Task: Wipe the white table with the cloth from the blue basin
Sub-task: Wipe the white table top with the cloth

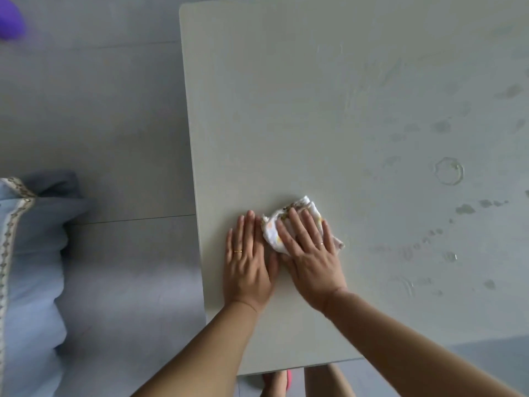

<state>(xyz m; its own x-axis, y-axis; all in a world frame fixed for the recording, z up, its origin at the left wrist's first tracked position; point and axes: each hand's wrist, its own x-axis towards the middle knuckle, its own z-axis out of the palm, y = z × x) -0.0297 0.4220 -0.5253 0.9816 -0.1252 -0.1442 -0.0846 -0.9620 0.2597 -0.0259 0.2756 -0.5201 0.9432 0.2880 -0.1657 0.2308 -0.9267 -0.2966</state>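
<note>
The white table fills most of the head view, with wet streaks and droplets on its right half. A small white cloth with a faint yellow print lies bunched near the table's front left part. My right hand presses flat on top of the cloth, fingers spread. My left hand rests flat on the bare table just left of the cloth, its fingers straight and touching the cloth's edge. The blue basin is out of view.
Grey tiled floor runs along the table's left edge. A pale blue cushion with patterned trim sits at the lower left. A blurred purple object shows at the top left corner. My feet are under the table's front edge.
</note>
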